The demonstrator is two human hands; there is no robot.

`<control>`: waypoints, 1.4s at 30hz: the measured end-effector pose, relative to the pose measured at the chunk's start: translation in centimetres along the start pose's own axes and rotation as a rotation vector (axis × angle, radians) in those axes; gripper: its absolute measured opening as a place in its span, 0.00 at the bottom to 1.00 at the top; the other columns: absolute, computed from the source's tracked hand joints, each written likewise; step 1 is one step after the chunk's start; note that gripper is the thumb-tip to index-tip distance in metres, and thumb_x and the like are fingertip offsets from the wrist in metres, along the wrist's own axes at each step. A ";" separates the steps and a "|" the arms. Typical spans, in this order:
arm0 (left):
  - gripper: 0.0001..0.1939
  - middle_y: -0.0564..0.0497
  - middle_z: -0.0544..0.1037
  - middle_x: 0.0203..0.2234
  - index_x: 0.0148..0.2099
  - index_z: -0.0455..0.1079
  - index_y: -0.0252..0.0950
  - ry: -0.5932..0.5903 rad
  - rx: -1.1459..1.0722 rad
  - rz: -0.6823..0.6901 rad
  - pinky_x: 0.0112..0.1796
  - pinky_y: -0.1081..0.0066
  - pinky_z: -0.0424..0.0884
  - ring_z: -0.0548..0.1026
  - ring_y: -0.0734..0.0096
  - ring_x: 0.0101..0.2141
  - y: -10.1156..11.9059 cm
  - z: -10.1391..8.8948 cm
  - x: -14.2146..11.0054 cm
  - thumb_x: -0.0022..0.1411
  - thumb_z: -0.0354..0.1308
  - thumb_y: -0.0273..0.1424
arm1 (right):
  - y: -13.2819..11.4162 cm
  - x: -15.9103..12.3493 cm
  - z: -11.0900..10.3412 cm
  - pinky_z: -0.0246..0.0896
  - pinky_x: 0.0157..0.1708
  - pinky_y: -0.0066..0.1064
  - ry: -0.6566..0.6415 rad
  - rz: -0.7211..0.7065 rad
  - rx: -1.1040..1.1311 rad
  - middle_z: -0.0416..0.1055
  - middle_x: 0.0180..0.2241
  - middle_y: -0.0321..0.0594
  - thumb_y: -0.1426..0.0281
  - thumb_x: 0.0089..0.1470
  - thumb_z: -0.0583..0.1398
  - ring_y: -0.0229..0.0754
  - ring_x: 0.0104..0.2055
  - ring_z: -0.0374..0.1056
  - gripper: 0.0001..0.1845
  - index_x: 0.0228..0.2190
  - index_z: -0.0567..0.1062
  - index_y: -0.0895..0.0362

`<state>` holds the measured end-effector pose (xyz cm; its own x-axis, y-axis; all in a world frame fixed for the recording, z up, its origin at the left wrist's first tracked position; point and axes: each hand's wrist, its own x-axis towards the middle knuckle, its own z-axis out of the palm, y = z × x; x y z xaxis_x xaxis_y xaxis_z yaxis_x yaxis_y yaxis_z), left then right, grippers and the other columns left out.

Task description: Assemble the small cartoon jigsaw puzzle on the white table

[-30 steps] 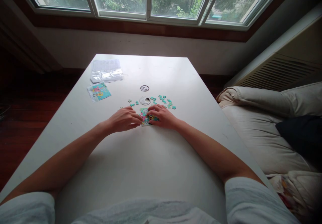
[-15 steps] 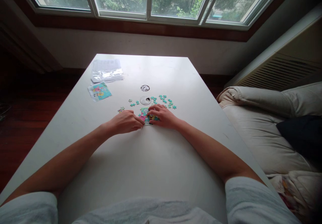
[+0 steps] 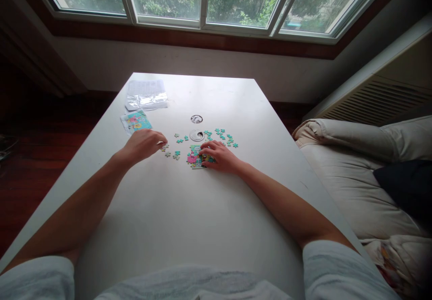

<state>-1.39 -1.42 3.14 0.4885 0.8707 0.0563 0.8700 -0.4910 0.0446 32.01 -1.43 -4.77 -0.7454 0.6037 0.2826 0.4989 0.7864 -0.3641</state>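
Note:
A partly joined jigsaw puzzle (image 3: 194, 157), pink, teal and yellow, lies flat on the white table (image 3: 189, 219). My right hand (image 3: 221, 157) rests on its right side, fingers spread, covering part of the picture. To the left, my left hand (image 3: 145, 145) hovers with its fingertips drawn together in a pinch; whatever may be between them is too small to make out. Right below those fingertips are loose puzzle pieces (image 3: 167, 154). More loose pieces (image 3: 177, 155) lie between the left hand and the joined part, and several teal pieces (image 3: 221, 133) are scattered beyond the right hand.
A round metal-rimmed hole cover (image 3: 196, 135) and a second round fitting (image 3: 196, 118) sit mid-table. Beyond my left hand are a printed picture sheet (image 3: 137, 121) and a clear plastic packet (image 3: 147, 95). A light sofa (image 3: 332, 169) stands along the right side.
My left hand has lifted off the puzzle's lower left edge and moved left to the loose pieces. That uncovers the puzzle's left side and some pieces. My right hand stays on the puzzle.

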 end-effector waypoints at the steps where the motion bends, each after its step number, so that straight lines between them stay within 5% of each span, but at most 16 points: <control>1: 0.12 0.52 0.84 0.41 0.41 0.81 0.45 -0.016 0.004 -0.012 0.33 0.69 0.62 0.79 0.61 0.39 -0.4 -0.1 -0.1 0.66 0.54 0.35 | 0.0 0.0 0.0 0.57 0.55 0.44 -0.001 0.000 -0.002 0.69 0.55 0.46 0.59 0.61 0.62 0.52 0.56 0.63 0.17 0.50 0.76 0.50; 5: 0.13 0.53 0.83 0.40 0.47 0.79 0.48 -0.110 -0.019 0.025 0.31 0.71 0.60 0.78 0.61 0.42 -1.1 0.2 -0.2 0.64 0.55 0.33 | 0.1 0.1 0.0 0.57 0.55 0.44 0.000 -0.001 -0.012 0.69 0.55 0.46 0.59 0.61 0.62 0.51 0.56 0.64 0.17 0.50 0.75 0.50; 13: 0.08 0.49 0.81 0.37 0.37 0.76 0.43 -0.139 0.039 -0.019 0.31 0.69 0.59 0.76 0.61 0.38 -0.8 1.2 0.0 0.63 0.57 0.37 | 0.0 0.0 0.0 0.58 0.55 0.44 0.010 -0.010 -0.010 0.70 0.55 0.46 0.59 0.61 0.62 0.51 0.55 0.64 0.17 0.50 0.75 0.50; 21: 0.09 0.50 0.80 0.39 0.39 0.74 0.43 -0.186 0.061 -0.095 0.31 0.68 0.61 0.76 0.60 0.40 -0.6 1.3 0.1 0.61 0.56 0.39 | -0.1 0.0 0.1 0.57 0.55 0.45 0.019 -0.003 -0.012 0.69 0.56 0.47 0.59 0.61 0.62 0.52 0.56 0.63 0.17 0.50 0.75 0.50; 42: 0.04 0.51 0.78 0.29 0.30 0.71 0.42 -0.252 -0.091 -0.078 0.30 0.67 0.58 0.74 0.63 0.31 -0.6 1.0 -0.4 0.55 0.58 0.36 | -1.9 0.3 0.4 0.51 0.62 0.51 -0.003 0.143 -0.069 0.64 0.62 0.48 0.54 0.55 0.66 0.58 0.65 0.55 0.32 0.59 0.70 0.48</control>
<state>-2.04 -1.42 2.09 0.4309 0.8800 -0.1999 0.9019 -0.4123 0.1290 30.63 -2.76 -4.39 -0.6659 0.7099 0.2294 0.6293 0.6997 -0.3384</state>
